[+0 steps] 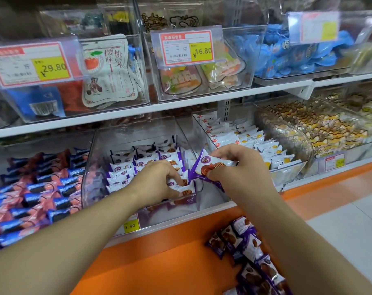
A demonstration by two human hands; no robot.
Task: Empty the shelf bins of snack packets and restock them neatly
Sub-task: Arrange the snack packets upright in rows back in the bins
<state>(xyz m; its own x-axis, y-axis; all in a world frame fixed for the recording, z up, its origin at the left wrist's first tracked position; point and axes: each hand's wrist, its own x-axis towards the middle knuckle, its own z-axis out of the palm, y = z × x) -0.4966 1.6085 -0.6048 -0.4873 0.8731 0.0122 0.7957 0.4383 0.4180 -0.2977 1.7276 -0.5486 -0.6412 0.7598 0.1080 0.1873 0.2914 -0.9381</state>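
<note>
A clear plastic bin (91, 167) on the lower shelf holds several white-and-purple snack packets (125, 167) standing in rows. My left hand (157, 179) reaches into the bin's front, fingers pressed on the packets there. My right hand (238, 167) hovers at the bin's right edge and pinches one white-and-purple packet (206, 165), tilted. More of the same packets (244, 248) lie loose in a pile on the orange ledge below, beside my right forearm.
Left of the bin lie several blue-and-pink packets (32, 196). To the right sit a bin of white-and-yellow packets (261, 145) and one of brown-patterned sweets (321, 124). The upper shelf carries clear bins with price tags (185, 47). The orange ledge (159, 256) meets white floor at right.
</note>
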